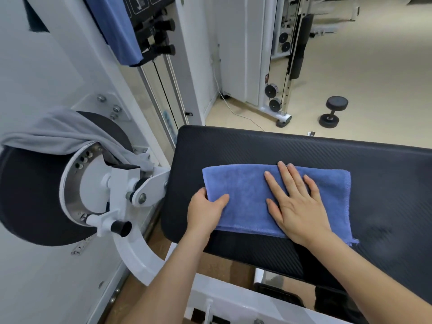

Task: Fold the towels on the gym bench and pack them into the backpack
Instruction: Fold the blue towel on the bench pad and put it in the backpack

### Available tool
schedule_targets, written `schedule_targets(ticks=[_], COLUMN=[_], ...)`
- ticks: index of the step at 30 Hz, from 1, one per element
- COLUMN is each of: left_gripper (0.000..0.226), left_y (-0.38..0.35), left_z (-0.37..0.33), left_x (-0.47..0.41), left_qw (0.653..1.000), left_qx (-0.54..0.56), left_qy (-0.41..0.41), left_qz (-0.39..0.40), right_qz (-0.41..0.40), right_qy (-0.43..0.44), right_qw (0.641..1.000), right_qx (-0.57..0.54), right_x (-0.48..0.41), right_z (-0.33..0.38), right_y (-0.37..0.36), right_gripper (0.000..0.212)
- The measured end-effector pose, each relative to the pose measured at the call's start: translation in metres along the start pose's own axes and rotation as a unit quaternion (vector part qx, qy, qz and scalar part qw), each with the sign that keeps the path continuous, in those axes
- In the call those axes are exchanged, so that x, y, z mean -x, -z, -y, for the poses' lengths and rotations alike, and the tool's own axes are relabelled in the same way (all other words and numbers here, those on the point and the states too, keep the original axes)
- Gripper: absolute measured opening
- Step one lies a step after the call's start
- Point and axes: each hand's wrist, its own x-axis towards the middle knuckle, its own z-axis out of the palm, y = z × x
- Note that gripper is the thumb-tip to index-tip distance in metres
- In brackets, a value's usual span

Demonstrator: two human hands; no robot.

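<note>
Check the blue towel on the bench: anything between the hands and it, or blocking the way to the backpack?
Nothing between: the left hand grips the blue towel at its left edge, the right hand presses flat on it. The bench around it shows no obstacle. The backpack isn't in view, so that path can't be judged.

Bench (pixel 304 148) cut off by the right frame edge. Left hand (pixel 205 211) fingers hidden beneath the blue towel (pixel 243 190) at its left edge. Hanging blue cloth (pixel 117 26) cropped at top.
</note>
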Motion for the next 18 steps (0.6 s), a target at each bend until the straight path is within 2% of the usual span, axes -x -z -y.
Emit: schedule_targets(ticks=[3,6,10,13,15,16,18], left_gripper=[0.02,0.017,0.02,0.025,0.03,0.034,0.041], left_y=[0.013,0.045,0.096,0.114,0.116,0.116,0.112], left_z=[-0.002,0.001,0.001,-0.001,-0.002,-0.004,-0.012], left_x=[0.004,0.001,-0.008,-0.009,-0.005,-0.001,0.007], left_qw=[0.998,0.996,0.989,0.983,0.984,0.987,0.99], left_qx=[-0.019,-0.007,-0.038,-0.11,-0.113,-0.101,-0.069], left_qy=[-0.053,-0.075,-0.098,-0.123,-0.123,-0.115,-0.117], left_qz=[0.009,-0.036,-0.105,-0.085,-0.069,-0.058,-0.024], right_qz=[-0.05,-0.095,-0.017,0.009,0.04,0.068,0.121], right_qy=[-0.007,-0.008,0.008,-0.01,-0.03,-0.038,-0.07], right_qw=[0.998,0.993,0.994,0.997,0.996,0.993,0.963], right_qx=[-0.029,-0.069,-0.11,-0.07,-0.077,-0.093,-0.232], right_x=[-0.002,-0.002,-0.002,-0.003,-0.005,-0.008,-0.016], right_z=[0.016,0.05,0.094,0.112,0.115,0.115,0.112], right_y=[0.011,0.019,0.013,0.012,0.018,0.018,0.028], right_gripper=[0.057,0.061,0.053,0.054,0.053,0.05,0.031])
